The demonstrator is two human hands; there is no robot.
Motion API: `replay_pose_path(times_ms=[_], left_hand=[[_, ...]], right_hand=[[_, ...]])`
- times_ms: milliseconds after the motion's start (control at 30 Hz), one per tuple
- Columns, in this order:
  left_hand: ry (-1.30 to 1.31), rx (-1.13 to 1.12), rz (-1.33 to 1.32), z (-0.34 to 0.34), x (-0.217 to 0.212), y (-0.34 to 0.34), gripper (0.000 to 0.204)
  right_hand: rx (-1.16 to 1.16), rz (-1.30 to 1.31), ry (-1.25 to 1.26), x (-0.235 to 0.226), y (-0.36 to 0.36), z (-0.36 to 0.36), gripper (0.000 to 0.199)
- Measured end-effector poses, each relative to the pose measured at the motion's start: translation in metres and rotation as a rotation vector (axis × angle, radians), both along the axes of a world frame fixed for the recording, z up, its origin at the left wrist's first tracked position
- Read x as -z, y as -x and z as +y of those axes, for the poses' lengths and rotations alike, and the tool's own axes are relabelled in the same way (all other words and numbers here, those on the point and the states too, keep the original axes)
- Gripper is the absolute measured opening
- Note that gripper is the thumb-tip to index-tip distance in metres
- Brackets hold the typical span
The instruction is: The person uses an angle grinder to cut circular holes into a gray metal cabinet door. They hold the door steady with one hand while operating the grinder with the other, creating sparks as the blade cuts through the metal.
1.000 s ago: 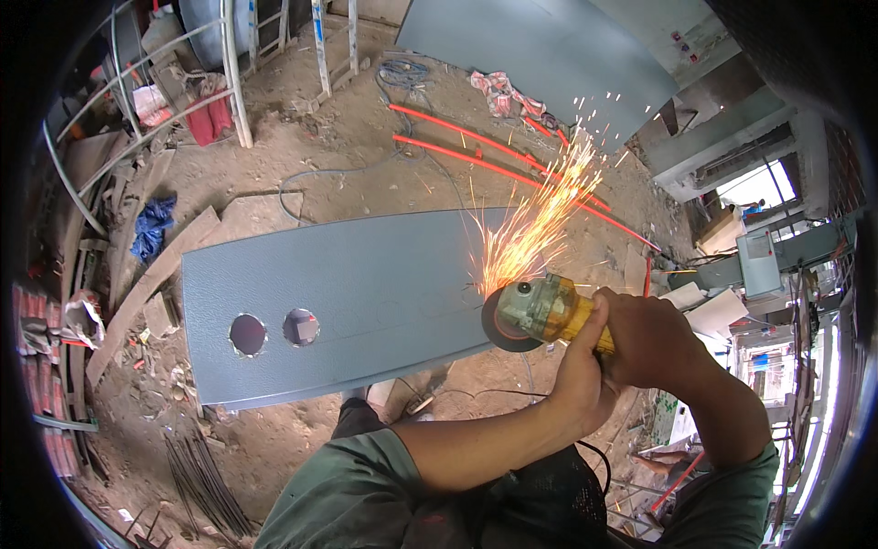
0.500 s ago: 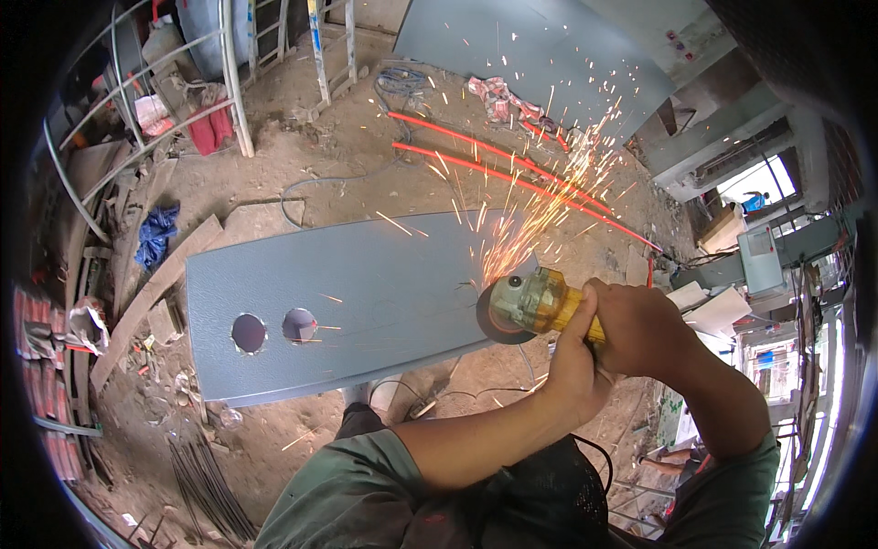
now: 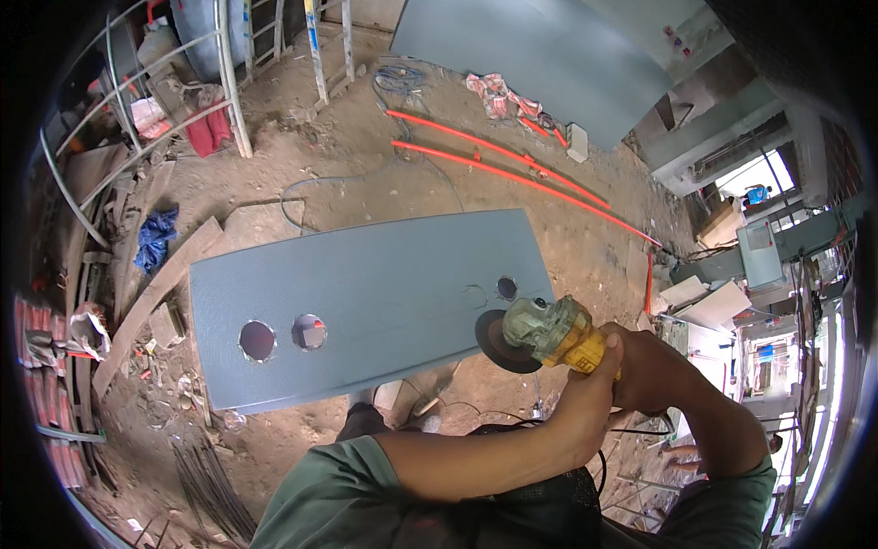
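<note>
Angle grinder [image 3: 553, 334] up at the near right corner of the grey panel [image 3: 393, 265], and I've got both hands on it: left hand [image 3: 590, 389] closed around the yellow body, thumb lying along it, right hand [image 3: 645, 361] wrapped at the rear, the two pressed together. Dark disc [image 3: 498, 346] overlaps that panel corner; whether it touches, I can't tell. Right end of the panel, one small round hole [image 3: 507, 288], a scratched curve [image 3: 474, 296] just left of it. Across to the panel's left end, two bigger round holes [image 3: 257, 340], side by side, rough-edged. Beyond the panel's far edge, long orange pipes [image 3: 498, 171] on the dirt floor [image 3: 265, 183], and farther past it a large grey sheet [image 3: 540, 64]. Left of the panel, crumpled blue plastic [image 3: 156, 240]; off its near left corner, thin dark rods [image 3: 208, 485].
</note>
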State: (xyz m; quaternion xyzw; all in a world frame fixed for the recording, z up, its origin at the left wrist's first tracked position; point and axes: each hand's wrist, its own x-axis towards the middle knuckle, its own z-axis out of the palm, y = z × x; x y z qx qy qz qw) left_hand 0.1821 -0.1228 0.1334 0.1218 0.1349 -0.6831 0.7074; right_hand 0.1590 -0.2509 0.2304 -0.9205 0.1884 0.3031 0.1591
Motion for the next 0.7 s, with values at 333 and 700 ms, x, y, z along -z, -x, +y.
replay_pose_path(times_ms=[333,700], left_hand=[[-0.025,0.013,0.049,0.019,0.009,-0.020,0.076],[0.442,0.287,-0.892,0.067,0.052,-0.048,0.059]], right_hand=[[0.077,0.072,-0.018,0.009,-0.025,0.024,0.064],[0.218,0.119,0.110,-0.005,-0.026,0.032,0.072]])
